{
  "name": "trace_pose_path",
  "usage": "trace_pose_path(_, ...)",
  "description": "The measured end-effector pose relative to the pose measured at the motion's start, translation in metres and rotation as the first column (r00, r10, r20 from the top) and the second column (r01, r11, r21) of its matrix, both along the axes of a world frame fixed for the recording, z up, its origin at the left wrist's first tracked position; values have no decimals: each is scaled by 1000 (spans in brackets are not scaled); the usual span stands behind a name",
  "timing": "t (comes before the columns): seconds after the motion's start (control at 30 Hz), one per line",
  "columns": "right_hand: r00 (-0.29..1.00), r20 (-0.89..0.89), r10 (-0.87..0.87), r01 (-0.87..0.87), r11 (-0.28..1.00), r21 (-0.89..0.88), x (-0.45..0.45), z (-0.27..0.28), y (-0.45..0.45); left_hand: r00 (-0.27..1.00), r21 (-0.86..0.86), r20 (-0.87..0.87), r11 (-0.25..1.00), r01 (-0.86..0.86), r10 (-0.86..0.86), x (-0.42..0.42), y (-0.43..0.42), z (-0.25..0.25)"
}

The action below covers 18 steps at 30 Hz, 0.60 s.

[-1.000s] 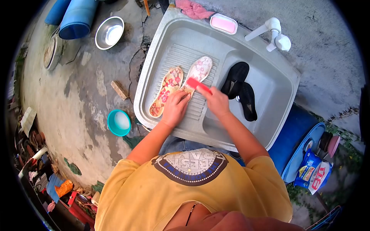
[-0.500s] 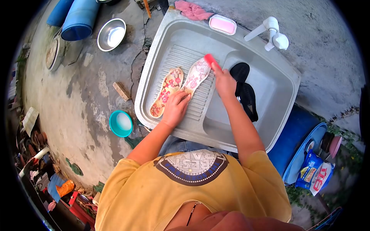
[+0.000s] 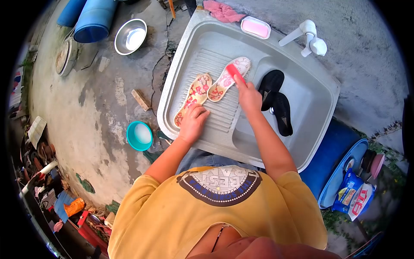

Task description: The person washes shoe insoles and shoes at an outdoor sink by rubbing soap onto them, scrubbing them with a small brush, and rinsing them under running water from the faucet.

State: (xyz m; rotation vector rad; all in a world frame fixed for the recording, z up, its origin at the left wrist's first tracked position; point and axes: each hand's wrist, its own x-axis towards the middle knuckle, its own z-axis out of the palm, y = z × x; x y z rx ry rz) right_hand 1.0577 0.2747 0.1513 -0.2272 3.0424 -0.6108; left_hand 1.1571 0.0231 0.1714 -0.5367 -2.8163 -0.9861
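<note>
Two flower-patterned insoles lie on the ribbed washboard side of the sink (image 3: 174, 73). My right hand (image 3: 249, 97) is closed round a red scrubbing brush (image 3: 235, 72), its head on the right insole (image 3: 221, 86). The toe half of that insole is pale with foam. My left hand (image 3: 194, 124) rests near the lower end of the left insole (image 3: 199, 88), fingers loosely bent and apart, covering part of it. A gap separates my left hand from the right insole. A pair of black shoes (image 3: 283, 114) sits in the basin on the right.
A soap dish (image 3: 255, 28), a pink cloth (image 3: 223, 11) and a white tap (image 3: 308, 29) are along the sink's back edge. A teal tub (image 3: 139, 136) and a metal bowl (image 3: 130, 37) stand on the ground at left. A blue barrel (image 3: 330, 157) is at right.
My left hand has come off the right insole's heel. That insole has shifted up and turned clockwise. The brush has moved down from its toe tip. The whole view has shifted slightly.
</note>
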Motion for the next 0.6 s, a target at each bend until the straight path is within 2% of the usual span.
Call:
trace_pose_path(0.07, 998, -7, 66, -67, 997, -36, 35, -1, -8, 999, 10, -30, 1000, 29, -29, -3, -6, -3)
trace_pose_path(0.17, 990, 95, 103, -101, 995, -21, 58, 27, -15, 999, 31, -3, 999, -42, 42, -7, 3, 14)
trace_pose_path(0.2, 991, 103, 89, -82, 994, -73, 52, 33, -14, 998, 19, 6, 998, -60, 60, -7, 5, 12)
trace_pose_path(0.33, 997, 27, 70, -70, 997, 30, 29, 25, -13, 990, -65, -15, 988, -140, 139, -17, 10, 19)
trace_pose_path(0.43, 993, -20, 120, -122, 986, -111, 66, 15, -22, 989, -65, -43, 988, -142, 139, -20, 6, 9)
trace_pose_path(0.53, 955, 121, 270, -260, 961, -97, 103, 29, -27, 991, -49, -64, 991, -121, 118, -20, 1, -8)
trace_pose_path(0.6, 965, 95, 244, -244, 970, -8, 77, 27, -9, 992, -23, -72, 994, -109, 107, -21, 1, -10)
